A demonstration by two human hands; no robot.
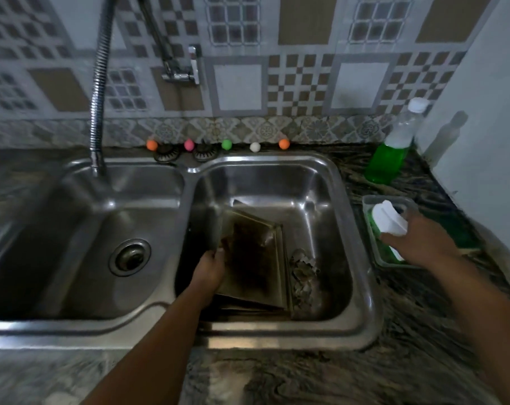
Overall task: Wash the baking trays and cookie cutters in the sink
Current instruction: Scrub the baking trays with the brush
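left hand (208,268): held in the right basin of the sink (362,258); fingers curled over the left edge of the baking trays (256,258), gripping it.
right hand (420,244): held over the plastic tub (373,200) on the bench (423,331); fingers wrapped round a white-capped bottle (389,220), green below the cap.
baking trays: dark, stacked, tilted against the basin's left wall, directly right of the left fingers.
cookie cutters (302,276): metal cluster seen on the basin floor, just right of the trays, between both hands; blurred, count not readable.
soap bottle (394,150): clear, green liquid in its lower half, stood on the bench beyond the right fingers, apart from them.
hose tap (100,92): hung over the left basin, well left of the left fingers.
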